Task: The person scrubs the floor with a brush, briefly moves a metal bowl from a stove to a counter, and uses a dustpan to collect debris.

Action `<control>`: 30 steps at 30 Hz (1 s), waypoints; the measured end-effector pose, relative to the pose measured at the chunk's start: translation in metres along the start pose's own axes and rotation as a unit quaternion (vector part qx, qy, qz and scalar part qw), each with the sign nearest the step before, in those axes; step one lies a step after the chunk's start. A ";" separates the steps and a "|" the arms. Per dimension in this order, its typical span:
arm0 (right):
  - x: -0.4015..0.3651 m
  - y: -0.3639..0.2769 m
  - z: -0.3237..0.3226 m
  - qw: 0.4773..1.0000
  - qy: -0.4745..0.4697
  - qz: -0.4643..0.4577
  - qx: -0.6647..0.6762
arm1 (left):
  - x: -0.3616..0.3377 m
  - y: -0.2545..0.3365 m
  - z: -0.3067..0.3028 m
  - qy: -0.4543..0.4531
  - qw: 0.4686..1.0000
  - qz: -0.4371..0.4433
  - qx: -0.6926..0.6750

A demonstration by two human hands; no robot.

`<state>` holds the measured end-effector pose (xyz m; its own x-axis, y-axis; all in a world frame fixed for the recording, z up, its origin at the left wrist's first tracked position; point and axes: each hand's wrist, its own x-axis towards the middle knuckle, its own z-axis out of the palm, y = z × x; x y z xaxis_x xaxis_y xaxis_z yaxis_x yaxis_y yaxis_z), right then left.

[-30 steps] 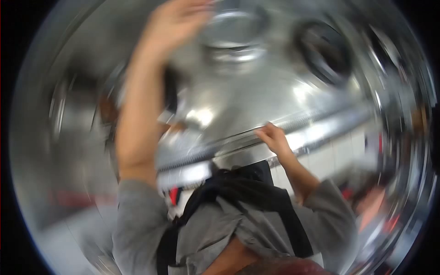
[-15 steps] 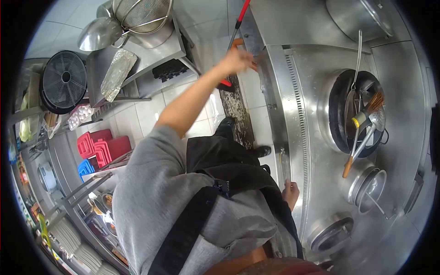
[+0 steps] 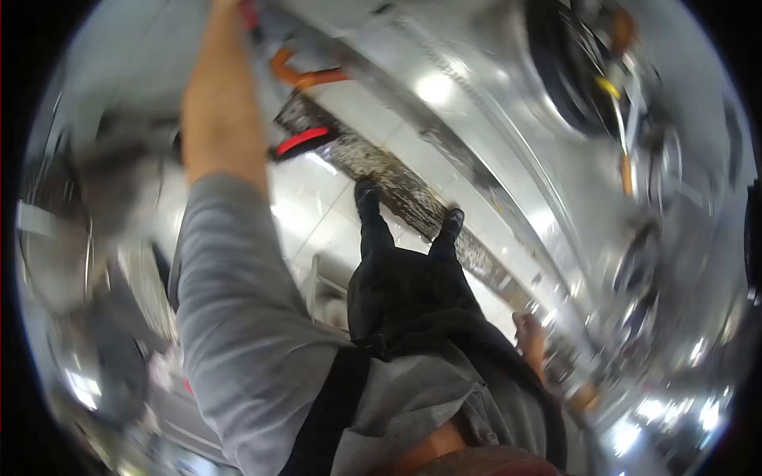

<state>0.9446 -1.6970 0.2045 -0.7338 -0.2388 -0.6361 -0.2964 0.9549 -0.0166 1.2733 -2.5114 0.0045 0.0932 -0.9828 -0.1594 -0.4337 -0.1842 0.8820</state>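
My left arm stretches to the top edge, where my left hand [image 3: 226,5] is mostly cut off and its fingers do not show. Right beside it is a red handle part [image 3: 251,17]; whether the hand grips it is hidden. A floor cleaning tool's red and black head [image 3: 305,141], like a squeegee or broom, rests on the floor by a worn dark strip [image 3: 381,173]. Low at my right side hangs my right hand [image 3: 530,339], near the steel counter's front edge. Motion smears its fingers, and no object shows in it.
An orange pipe [image 3: 305,77] bends out low beside the counter. At right, a black wok [image 3: 559,67] with utensils sits on the steel cooking range [image 3: 484,79]. Blurred shelving and equipment fill the left side. My shoes stand on the dark strip.
The whole view has swung and blurred. My left arm now reaches farther up, with the hand at the frame's edge. The tool's head appears farther left, and my right hand stays low.
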 end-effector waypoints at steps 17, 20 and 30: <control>-0.091 -0.011 -0.050 0.893 0.272 -0.089 0.348 | -0.352 0.060 0.060 -0.426 0.888 0.162 -0.055; -0.103 -0.015 -0.086 0.839 0.323 -0.151 0.411 | -0.455 0.061 0.138 -0.607 0.762 0.131 0.182; -0.127 0.067 -0.098 0.571 0.567 -0.105 0.584 | -0.671 0.032 0.186 -0.690 0.612 0.338 0.187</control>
<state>0.9579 -1.6196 0.3599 -0.8780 0.3018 0.3715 -0.3258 0.1918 -0.9258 1.0298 -1.8600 0.0575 -0.9548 0.1354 -0.2647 -0.1545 0.5348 0.8307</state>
